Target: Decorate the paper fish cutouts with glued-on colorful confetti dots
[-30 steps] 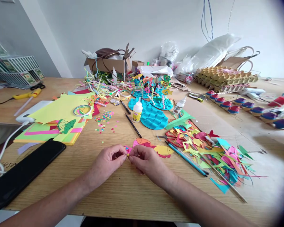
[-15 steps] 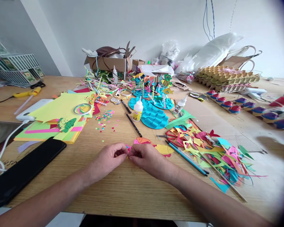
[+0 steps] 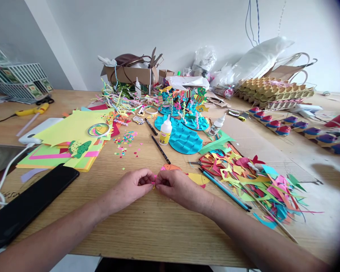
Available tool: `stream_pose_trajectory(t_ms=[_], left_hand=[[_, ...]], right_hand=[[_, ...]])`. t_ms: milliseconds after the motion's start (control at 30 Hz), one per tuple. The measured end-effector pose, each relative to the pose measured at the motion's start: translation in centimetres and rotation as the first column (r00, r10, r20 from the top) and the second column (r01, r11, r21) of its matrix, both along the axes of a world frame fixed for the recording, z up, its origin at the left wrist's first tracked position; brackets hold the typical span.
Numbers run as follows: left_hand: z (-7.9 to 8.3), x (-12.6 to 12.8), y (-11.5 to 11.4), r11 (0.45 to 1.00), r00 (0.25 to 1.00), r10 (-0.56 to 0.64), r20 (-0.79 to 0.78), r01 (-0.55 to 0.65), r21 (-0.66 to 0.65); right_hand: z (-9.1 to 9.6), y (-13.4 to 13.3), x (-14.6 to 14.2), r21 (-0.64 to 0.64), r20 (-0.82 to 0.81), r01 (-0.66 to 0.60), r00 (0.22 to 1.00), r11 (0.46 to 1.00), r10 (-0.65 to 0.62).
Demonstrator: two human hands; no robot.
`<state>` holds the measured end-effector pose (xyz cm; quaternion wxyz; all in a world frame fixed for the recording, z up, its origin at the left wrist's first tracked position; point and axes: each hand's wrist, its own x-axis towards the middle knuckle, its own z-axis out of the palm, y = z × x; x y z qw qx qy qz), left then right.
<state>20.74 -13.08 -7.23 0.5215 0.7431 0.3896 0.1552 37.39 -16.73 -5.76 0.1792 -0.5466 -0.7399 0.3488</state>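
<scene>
My left hand and my right hand meet fingertip to fingertip low over the wooden table. Both pinch a tiny paper piece, pink and yellow at its edge, mostly hidden by the fingers. Just behind the hands lie paper fish cut-outs, an orange one and a yellow one. A black pencil lies beyond them, and a glue bottle stands upright by a blue scaled paper disc.
A heap of coloured paper scraps and blue pencils lie to the right. Stacked coloured sheets with a tape roll and a black phone sit left. Boxes, bags and egg trays crowd the back.
Both hands have stayed together over the small piece, shifting slightly; the yellow bit seen between the fingertips a second ago is now mostly covered.
</scene>
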Motion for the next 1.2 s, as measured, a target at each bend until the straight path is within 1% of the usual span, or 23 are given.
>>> stream_pose_trajectory(t_ms=[200,333,467,633,700,733,767,800,833,900,933,1000,1033,1100,1133,1200], left_hand=[[0.5,-0.2,0.2,0.996,0.996,-0.059,-0.067,0.063,0.056],[0.5,-0.1,0.4,0.995,0.996,-0.026,-0.091,0.034,0.091],[0.7,0.3,0.5,0.993,0.993,0.025,-0.115,-0.011,0.116],[1.2,0.3,0.8,0.992,0.992,0.040,-0.117,-0.025,0.124],[1.1,-0.1,0.8,0.984,0.990,0.056,-0.131,-0.032,0.176],[0.9,-0.4,0.8,0.972,0.986,0.064,-0.151,-0.027,0.232],[0.8,-0.8,0.8,0.951,0.983,0.066,-0.173,-0.010,0.309],[0.5,-1.1,0.7,0.917,0.979,0.060,-0.196,0.024,0.398],[0.3,-1.4,0.6,0.871,0.974,0.049,-0.220,0.066,0.487],[-0.4,-2.0,0.4,0.757,0.967,0.023,-0.255,0.149,0.636],[-0.7,-2.2,0.4,0.707,0.963,0.009,-0.268,0.183,0.683],[-1.4,-2.5,0.2,0.631,0.957,-0.005,-0.289,0.228,0.742],[-1.6,-2.6,0.2,0.600,0.956,-0.008,-0.293,0.239,0.763],[-2.1,-2.7,0.1,0.560,0.954,-0.006,-0.299,0.251,0.789],[-2.2,-2.7,0.1,0.548,0.955,-0.003,-0.297,0.250,0.799],[-2.3,-2.7,0.1,0.539,0.956,0.004,-0.294,0.245,0.806]], right_hand=[[0.2,0.1,0.1,0.030,-0.011,-0.028,1.000,0.999,0.028],[0.2,0.3,0.0,0.030,-0.033,-0.017,0.999,0.999,0.018],[0.3,0.7,-0.1,-0.004,-0.041,0.032,0.999,0.999,-0.032],[0.5,1.6,0.2,-0.031,-0.005,0.056,0.998,0.998,-0.056],[0.7,2.0,0.3,-0.058,0.044,0.032,0.999,0.998,-0.029],[0.8,2.1,0.4,-0.072,0.079,0.009,0.997,0.997,-0.004],[0.9,2.3,0.5,-0.079,0.119,-0.015,0.993,0.997,0.024],[1.0,2.5,0.5,-0.076,0.165,-0.042,0.985,0.996,0.054],[1.0,2.6,0.5,-0.068,0.214,-0.069,0.973,0.995,0.082],[1.1,2.9,0.4,-0.048,0.297,-0.110,0.947,0.993,0.119],[1.1,3.0,0.3,-0.043,0.325,-0.121,0.937,0.992,0.129],[1.1,3.1,0.0,-0.047,0.354,-0.127,0.925,0.991,0.136],[1.1,3.2,-0.1,-0.051,0.361,-0.124,0.923,0.991,0.134],[1.2,3.3,-0.3,-0.060,0.373,-0.118,0.919,0.991,0.132],[1.3,3.3,-0.4,-0.065,0.378,-0.112,0.917,0.992,0.128],[1.4,3.3,-0.6,-0.074,0.385,-0.093,0.916,0.993,0.114]])
